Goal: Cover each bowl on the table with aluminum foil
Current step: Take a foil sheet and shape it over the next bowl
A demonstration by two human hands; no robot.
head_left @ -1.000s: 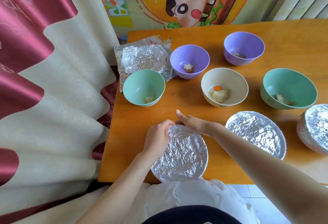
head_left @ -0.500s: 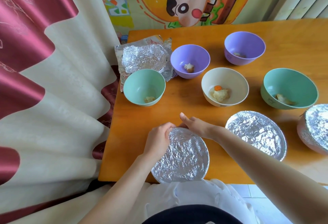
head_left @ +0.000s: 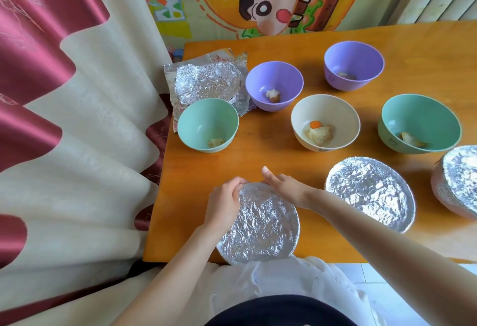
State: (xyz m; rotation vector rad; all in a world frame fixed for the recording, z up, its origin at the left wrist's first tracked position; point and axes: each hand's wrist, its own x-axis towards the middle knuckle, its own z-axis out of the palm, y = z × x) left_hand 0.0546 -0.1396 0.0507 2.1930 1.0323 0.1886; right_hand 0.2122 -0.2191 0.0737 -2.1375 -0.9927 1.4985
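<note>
A foil-covered bowl sits at the table's near edge. My left hand curls round its far-left rim, fingers pressing the foil. My right hand grips the far rim from the other side, one finger sticking up. Two more foil-covered bowls stand to the right, one near the middle and one cut off by the frame edge. Uncovered bowls with bits of food stand behind: a green bowl, a purple bowl, a cream bowl, a second purple bowl and a second green bowl.
Crumpled loose foil sheets lie at the far left corner of the orange table. A red and cream curtain hangs along the table's left edge. A cartoon poster fills the wall behind.
Both hands have shifted slightly along the near bowl's far rim, working the foil down. The bowls have not moved.
</note>
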